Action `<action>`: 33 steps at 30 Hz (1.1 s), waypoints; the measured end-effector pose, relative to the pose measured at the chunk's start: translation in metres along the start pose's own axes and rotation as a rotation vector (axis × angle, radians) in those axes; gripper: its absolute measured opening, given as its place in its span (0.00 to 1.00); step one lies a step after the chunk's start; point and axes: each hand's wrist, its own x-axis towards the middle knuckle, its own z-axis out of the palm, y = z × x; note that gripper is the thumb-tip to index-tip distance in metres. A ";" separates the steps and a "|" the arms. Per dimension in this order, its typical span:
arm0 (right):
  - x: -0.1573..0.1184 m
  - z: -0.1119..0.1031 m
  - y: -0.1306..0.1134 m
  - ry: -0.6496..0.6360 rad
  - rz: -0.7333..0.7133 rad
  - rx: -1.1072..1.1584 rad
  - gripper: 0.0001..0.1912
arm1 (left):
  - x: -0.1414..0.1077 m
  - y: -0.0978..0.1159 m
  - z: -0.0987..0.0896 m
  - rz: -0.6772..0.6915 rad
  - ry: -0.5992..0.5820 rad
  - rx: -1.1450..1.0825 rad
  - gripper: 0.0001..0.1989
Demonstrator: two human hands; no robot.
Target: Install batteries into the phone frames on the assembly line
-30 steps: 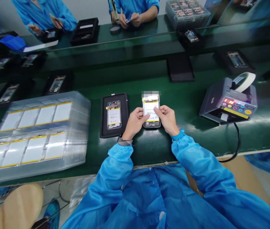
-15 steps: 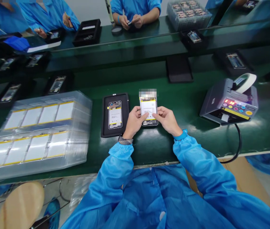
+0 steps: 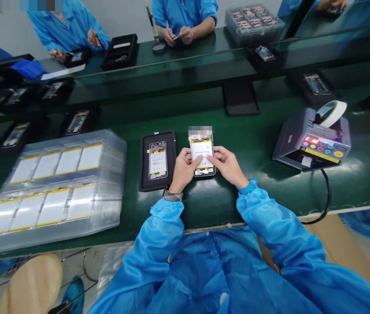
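Both my hands rest on an opened smartphone [image 3: 201, 150] lying face down on the green bench, its white battery with yellow edging facing up. The top end of the phone is pixelated. My left hand [image 3: 183, 170] grips its left side, and my right hand [image 3: 227, 165] grips its right side, with both thumbs pressed on the battery. To the left, a black tray [image 3: 157, 135] holds a second phone [image 3: 157, 160] with a similar battery.
A clear plastic tray stack of batteries [image 3: 54, 187] fills the bench's left side. A grey tape dispenser [image 3: 310, 144] with a lit display stands right. More black trays line the bench and a far belt, where co-workers in blue [image 3: 185, 17] sit.
The phone has slid slightly left, closer to the black tray, with both hands staying on it. My right thumb now lies lower on the battery.
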 end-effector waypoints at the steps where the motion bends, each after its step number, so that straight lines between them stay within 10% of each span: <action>1: 0.000 0.002 -0.001 0.027 -0.006 0.029 0.28 | -0.001 0.001 0.002 0.001 -0.012 0.018 0.25; 9: 0.000 -0.002 -0.007 0.198 -0.100 -0.016 0.25 | -0.010 -0.002 0.020 -0.077 -0.112 0.038 0.27; 17: -0.010 0.016 -0.005 0.122 -0.082 -0.039 0.25 | -0.006 0.001 0.021 -0.067 0.117 -0.030 0.23; 33: -0.010 0.021 0.001 0.162 -0.072 -0.056 0.23 | -0.009 -0.006 0.027 -0.056 0.219 -0.070 0.20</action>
